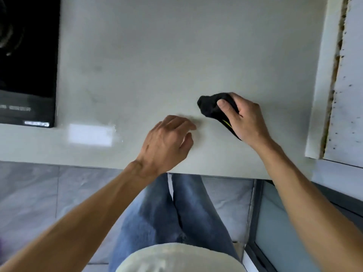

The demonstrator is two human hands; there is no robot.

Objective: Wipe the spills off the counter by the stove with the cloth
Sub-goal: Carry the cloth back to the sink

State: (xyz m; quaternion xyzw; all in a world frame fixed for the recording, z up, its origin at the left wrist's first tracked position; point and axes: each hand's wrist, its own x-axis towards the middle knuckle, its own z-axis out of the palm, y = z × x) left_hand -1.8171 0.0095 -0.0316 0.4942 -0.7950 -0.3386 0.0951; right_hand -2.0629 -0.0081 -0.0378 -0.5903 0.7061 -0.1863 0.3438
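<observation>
Gripping: the right hand has its fingers and thumb curled round a bunched black cloth, likely wadded so it presses firmly and soaks rather than smears.
Left hand: the left hand hangs loosely curled over the table, holding nothing; whether its fingertips touch the surface I cannot tell.
Cloth position: on the table just right of the left hand, apart from it, well away from the stove at the far left.
Spills: faint grey smudges lie nearer the stove, so the wiping probably has to travel leftward.
Reason for stance: the free hand looks placed to steady the body.
</observation>
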